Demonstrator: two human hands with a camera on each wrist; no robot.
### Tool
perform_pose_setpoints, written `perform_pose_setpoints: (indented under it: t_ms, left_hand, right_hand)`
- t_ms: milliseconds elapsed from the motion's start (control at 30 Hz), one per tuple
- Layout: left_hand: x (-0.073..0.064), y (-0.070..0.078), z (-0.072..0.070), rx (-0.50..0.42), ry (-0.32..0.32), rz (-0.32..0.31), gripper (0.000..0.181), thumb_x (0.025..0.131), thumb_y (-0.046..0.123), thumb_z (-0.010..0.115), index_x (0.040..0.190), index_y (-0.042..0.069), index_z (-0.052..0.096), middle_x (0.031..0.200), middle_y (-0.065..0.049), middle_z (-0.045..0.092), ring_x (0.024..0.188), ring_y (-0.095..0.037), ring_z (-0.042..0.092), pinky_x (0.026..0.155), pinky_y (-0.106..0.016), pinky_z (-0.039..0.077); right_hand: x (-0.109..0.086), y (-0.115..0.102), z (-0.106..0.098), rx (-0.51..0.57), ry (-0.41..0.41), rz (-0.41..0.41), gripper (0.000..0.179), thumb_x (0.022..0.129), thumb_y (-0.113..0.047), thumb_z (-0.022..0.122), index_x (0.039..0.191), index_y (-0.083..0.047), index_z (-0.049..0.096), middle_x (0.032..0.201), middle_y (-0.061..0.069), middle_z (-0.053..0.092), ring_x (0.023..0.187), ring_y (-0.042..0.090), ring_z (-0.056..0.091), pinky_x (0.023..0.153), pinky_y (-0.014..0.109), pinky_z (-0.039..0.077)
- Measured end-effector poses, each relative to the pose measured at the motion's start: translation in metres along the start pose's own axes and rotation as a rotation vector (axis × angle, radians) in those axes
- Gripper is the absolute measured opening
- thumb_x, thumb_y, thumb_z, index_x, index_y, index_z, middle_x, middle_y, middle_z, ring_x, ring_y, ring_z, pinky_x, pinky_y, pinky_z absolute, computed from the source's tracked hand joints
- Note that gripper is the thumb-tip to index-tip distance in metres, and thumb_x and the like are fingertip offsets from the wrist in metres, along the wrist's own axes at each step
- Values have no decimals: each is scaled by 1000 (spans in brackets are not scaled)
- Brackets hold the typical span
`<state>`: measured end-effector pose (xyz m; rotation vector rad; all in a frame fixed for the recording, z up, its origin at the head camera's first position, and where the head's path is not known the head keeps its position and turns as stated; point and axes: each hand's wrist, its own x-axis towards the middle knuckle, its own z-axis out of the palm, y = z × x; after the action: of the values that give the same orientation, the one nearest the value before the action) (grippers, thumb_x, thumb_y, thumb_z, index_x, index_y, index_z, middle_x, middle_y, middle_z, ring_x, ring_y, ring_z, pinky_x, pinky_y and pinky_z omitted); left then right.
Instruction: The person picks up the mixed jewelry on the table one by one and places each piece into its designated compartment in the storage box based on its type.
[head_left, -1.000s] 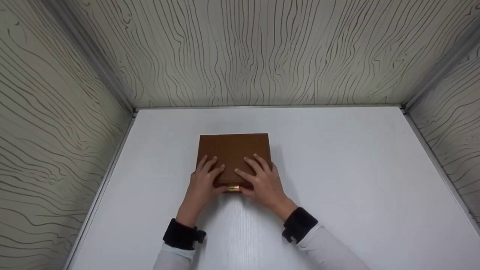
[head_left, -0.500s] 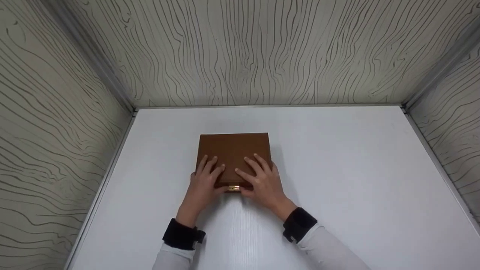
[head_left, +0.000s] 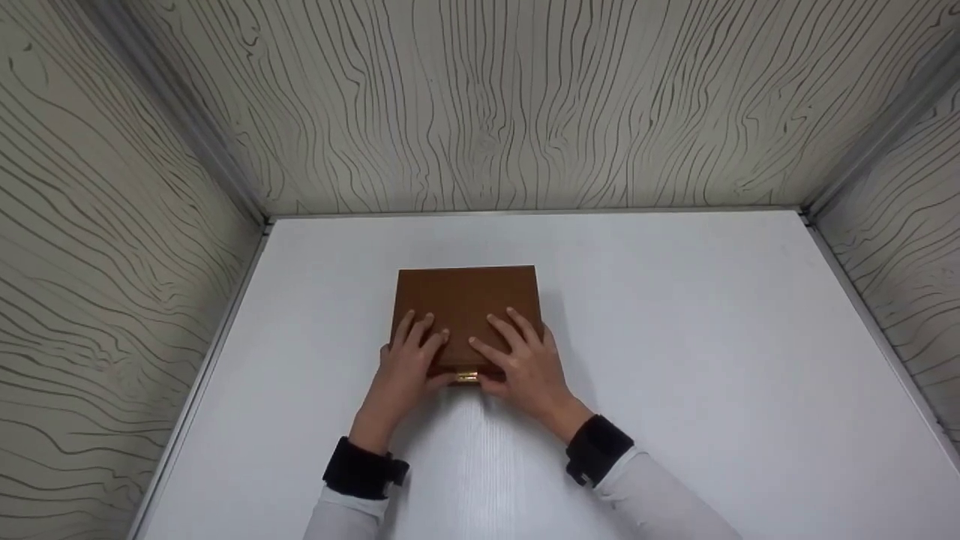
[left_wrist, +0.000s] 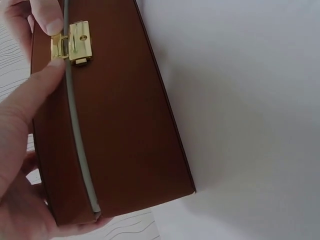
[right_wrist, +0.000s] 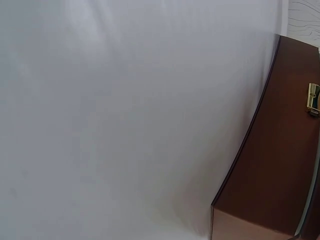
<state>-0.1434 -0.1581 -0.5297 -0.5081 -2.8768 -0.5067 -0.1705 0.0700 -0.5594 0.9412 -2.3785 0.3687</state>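
Note:
A brown leather-look box [head_left: 469, 292] lies on the white table in the head view, its lid down. On its front is a gold latch [left_wrist: 80, 44], with one plate on the lid and one on the base. A pale strip [left_wrist: 80, 135] runs between lid and base in the left wrist view. My left hand [head_left: 405, 367] grips the lid's near left corner, fingers spread on top and thumb touching the latch. My right hand [head_left: 529, 367] holds the near right corner likewise, its thumb at the latch's other side. In the right wrist view the box [right_wrist: 270, 155] mostly hides that hand.
The white table [head_left: 712, 337] extends around the box on all sides. Wood-grain patterned panels [head_left: 487, 105] stand at its back, left and right. Black bands [head_left: 600, 450] are strapped around both wrists.

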Motion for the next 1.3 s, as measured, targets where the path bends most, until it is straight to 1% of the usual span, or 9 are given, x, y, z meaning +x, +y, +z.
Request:
perform_pose_setpoints:
  t_ms: [167, 233, 400, 567, 767, 900, 1033, 1133, 1300]
  left_hand:
    - [1, -4, 0, -44, 11, -10, 65, 76, 41, 84, 131, 15, 63, 144, -12, 45, 141, -37, 26, 87, -71, 43]
    - [2, -4, 1, -48, 16, -10, 65, 75, 41, 85, 130, 15, 63, 143, -12, 46, 140, -36, 27, 86, -70, 44]
    - [1, -2, 1, -19, 18, -12, 66, 75, 42, 85, 131, 15, 62, 145, -12, 43, 140, -36, 27, 85, -66, 47]
    - [0, 1, 2, 4, -7, -27, 68, 77, 41, 83, 135, 15, 59, 148, -14, 39, 141, -39, 25, 85, -67, 46]
    - [-3, 3, 5, 54, -6, -5, 69, 79, 43, 81, 136, 13, 56, 149, -16, 38, 141, -41, 25, 82, -69, 46]
    - [-4, 3, 6, 80, -20, -6, 70, 80, 44, 80, 137, 13, 54, 150, -17, 36, 141, -41, 24, 80, -69, 46]
    - [-5, 3, 6, 73, -28, -16, 70, 80, 44, 79, 137, 12, 54, 150, -17, 36, 141, -42, 23, 80, -70, 46]
    - [-5, 3, 7, 71, -32, -19, 70, 80, 45, 79, 137, 13, 54, 150, -17, 35, 141, -41, 23, 80, -69, 46]
    - [-3, 2, 9, 75, -30, -14, 72, 79, 47, 79, 138, 14, 53, 151, -15, 35, 142, -40, 22, 81, -68, 46]
  right_hand:
    - [0, -2, -2, -10, -13, 7, 57, 75, -48, 80, 128, -31, 68, 138, 11, 54, 131, 39, 43, 87, 69, 43]
    - [0, -2, -2, -12, -18, 13, 57, 75, -48, 80, 128, -31, 68, 138, 11, 54, 132, 38, 43, 87, 70, 43]
    - [0, -1, -2, -13, -9, 3, 56, 75, -47, 80, 127, -30, 68, 138, 11, 54, 131, 38, 44, 85, 71, 43]
    - [-1, 1, 1, -15, 8, -17, 57, 76, -50, 78, 128, -30, 68, 139, 12, 54, 131, 39, 44, 85, 71, 42]
    - [-2, 1, 2, -5, 5, -11, 57, 76, -49, 79, 128, -30, 67, 139, 12, 53, 131, 40, 43, 87, 71, 41]
    - [-2, -1, -1, 31, -49, 20, 57, 78, -49, 78, 130, -31, 66, 142, 10, 50, 134, 39, 40, 90, 71, 39]
    - [1, -3, -6, 65, -136, 65, 56, 80, -50, 77, 132, -34, 64, 145, 8, 47, 137, 36, 36, 92, 71, 38]
    - [2, -3, -9, 69, -184, 87, 55, 82, -51, 75, 133, -36, 62, 147, 6, 45, 138, 35, 34, 93, 70, 38]
    - [2, 0, -10, 67, -186, 87, 55, 82, -51, 75, 133, -37, 62, 146, 6, 45, 138, 35, 34, 94, 69, 38]
